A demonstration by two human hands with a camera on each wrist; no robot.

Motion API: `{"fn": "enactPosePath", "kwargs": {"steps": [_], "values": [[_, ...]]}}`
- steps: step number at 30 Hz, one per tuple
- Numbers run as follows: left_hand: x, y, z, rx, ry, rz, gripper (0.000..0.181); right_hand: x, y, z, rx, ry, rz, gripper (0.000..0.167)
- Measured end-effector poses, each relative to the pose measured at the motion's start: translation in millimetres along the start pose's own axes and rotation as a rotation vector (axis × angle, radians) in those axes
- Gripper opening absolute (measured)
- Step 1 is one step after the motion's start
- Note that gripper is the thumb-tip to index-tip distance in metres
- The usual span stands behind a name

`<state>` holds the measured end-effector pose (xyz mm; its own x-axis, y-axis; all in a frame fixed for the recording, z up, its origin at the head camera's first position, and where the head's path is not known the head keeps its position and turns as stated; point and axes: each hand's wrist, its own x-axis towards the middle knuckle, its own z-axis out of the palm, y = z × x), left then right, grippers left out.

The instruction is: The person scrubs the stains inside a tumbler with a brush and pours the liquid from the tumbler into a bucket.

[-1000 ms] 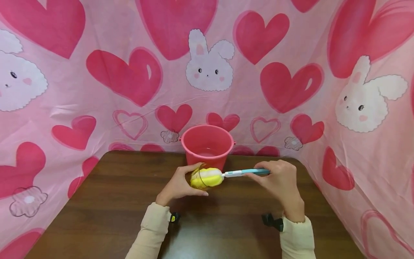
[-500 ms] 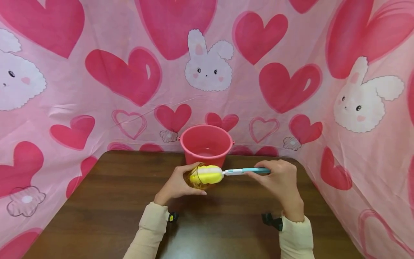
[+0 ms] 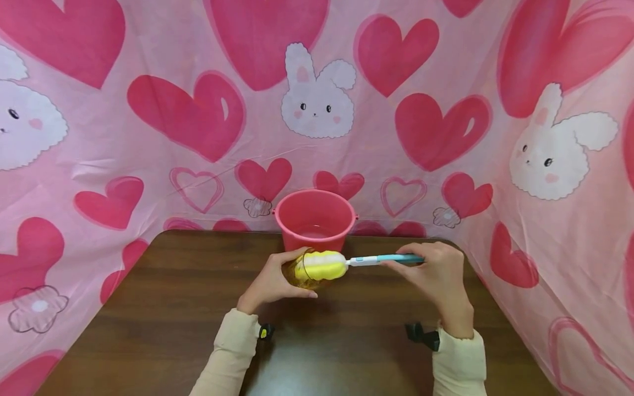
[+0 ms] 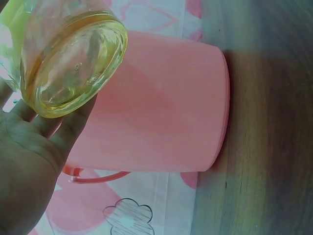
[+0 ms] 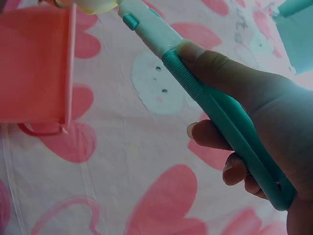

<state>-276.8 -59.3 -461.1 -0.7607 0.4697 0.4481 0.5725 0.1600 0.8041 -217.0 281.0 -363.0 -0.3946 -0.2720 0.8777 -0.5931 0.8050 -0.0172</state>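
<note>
My left hand (image 3: 269,283) grips an amber glass cup (image 4: 80,63), tilted sideways with its mouth toward the right. The yellow and white sponge head of a cup brush (image 3: 324,265) sits partly inside that cup, its right end sticking out past the rim. In the right wrist view, my right hand (image 5: 244,103) holds the brush by its teal handle (image 5: 215,110), thumb along the top and fingers curled beneath. Both hands are raised above the table, in front of the pink bucket (image 3: 316,242). The left wrist view shows the thick base of the cup toward the camera.
The pink bucket stands near the back of the dark wooden table (image 3: 198,308), some water seeming to lie in its bottom. Its handle (image 4: 100,177) hangs at the side. A pink cloth (image 3: 188,55) with hearts and rabbits hangs behind and along both sides.
My right hand has shifted slightly right, drawing the brush a little way out of the cup. My left hand and the cup have barely moved. The bucket stays put.
</note>
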Motion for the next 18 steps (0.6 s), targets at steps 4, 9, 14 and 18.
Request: {"fn": "enactPosePath", "kwargs": {"steps": [4,9,14,18], "values": [[0.4,0.5,0.8,-0.001,-0.002,-0.011,0.084,-0.7,5,-4,0.000,0.017,0.013,0.065],[-0.1,-1.6,2.2,-0.005,-0.013,-0.035,0.081,-0.9,4,0,-0.002,-0.003,-0.009,0.064],[0.2,-2.4,1.7,0.001,-0.016,-0.034,0.081,-0.3,0,6,-0.031,-0.060,-0.032,0.070],[0.8,-3.6,2.7,0.016,-0.031,-0.032,0.082,-0.8,-3,7,-0.032,-0.133,-0.009,0.075]]}}
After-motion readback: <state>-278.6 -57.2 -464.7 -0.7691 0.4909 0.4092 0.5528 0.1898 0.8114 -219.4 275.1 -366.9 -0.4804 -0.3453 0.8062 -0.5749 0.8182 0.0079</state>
